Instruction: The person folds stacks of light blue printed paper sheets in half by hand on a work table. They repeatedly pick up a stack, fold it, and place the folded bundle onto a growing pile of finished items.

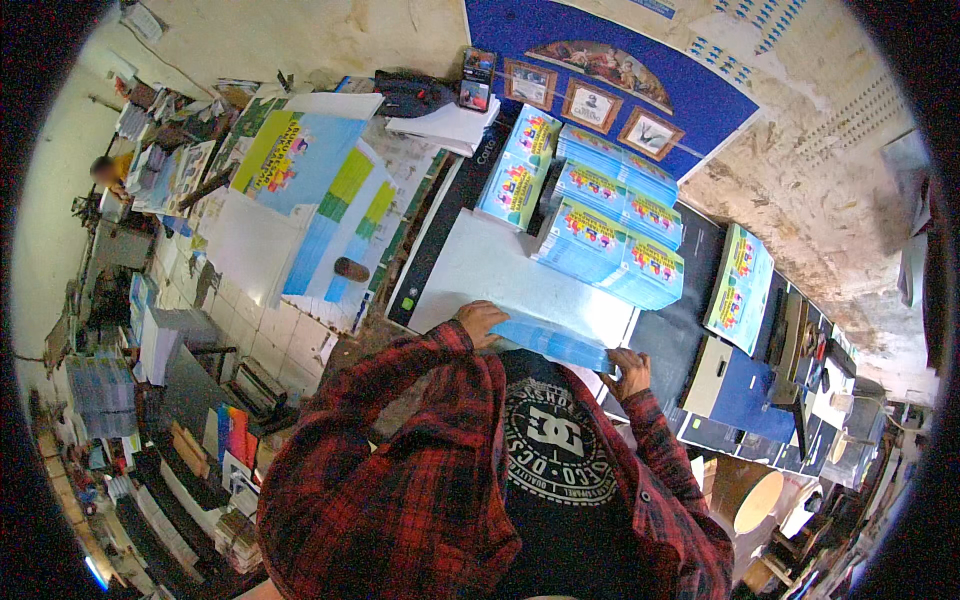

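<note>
A thick stack of light-blue printed sheets (556, 344) is held close to my body, at the near edge of a pale grey board (478, 262). My left hand (482, 324) is closed on the stack's left end. At its right end, my right hand (631, 372) grips it with the thumb and fingers. Just beyond, tall piles of booklets (590, 240) with blue edges and colourful covers stand side by side. A lower row of the same printed covers (520, 165) lies left of these piles.
Another printed strip (740, 288) lies at the right on the black table surface (670, 335). Large printed sheets (300, 160) cover a table at the left. A phone (477, 80) stands at the back beside a black bag (412, 95). Far left, a person (115, 172) is partly visible.
</note>
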Tool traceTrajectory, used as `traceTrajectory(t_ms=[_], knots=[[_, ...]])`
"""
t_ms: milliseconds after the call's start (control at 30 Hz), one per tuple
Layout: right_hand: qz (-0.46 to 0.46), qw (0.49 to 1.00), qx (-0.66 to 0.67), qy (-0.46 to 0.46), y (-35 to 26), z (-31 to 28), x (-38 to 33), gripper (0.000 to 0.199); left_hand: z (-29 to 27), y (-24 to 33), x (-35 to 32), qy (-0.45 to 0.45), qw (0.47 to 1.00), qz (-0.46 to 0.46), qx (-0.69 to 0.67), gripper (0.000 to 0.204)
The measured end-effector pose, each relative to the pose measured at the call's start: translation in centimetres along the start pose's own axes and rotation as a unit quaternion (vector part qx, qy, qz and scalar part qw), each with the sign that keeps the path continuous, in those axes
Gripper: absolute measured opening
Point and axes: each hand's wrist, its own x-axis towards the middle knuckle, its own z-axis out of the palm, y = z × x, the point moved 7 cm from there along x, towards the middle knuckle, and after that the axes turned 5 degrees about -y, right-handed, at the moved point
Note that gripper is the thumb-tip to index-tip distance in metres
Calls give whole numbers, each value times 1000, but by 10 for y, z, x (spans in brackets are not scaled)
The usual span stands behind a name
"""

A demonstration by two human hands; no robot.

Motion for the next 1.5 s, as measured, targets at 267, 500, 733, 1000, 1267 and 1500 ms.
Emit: traceTrajectory(t_ms=[267, 500, 733, 1000, 1267, 1500], knots=[[10, 999, 14, -32, 2, 5, 0, 49, -4, -16, -22, 56, 993, 12, 102, 65], [14, 999, 24, -32, 2, 1, 1, 55, 0, -22, -14, -52, 997, -15, 57, 62], [35, 995, 66, -63, 5, -8, 0, 54, -9, -29, -24, -16, 1000, -5, 10, 57], [20, 995, 92, -21, 12, -5, 5, 44, -3, -36, -25, 30, 1000, -9, 2, 56], [58, 987, 148, 3, 2, -13, 4, 51, -6, -38, -39, 52, 993, -62, -88, 56], [106, 935, 336, 35, 18, 14, 2, 59, 9, -59, -50, 152, 941, -55, -298, 66]])
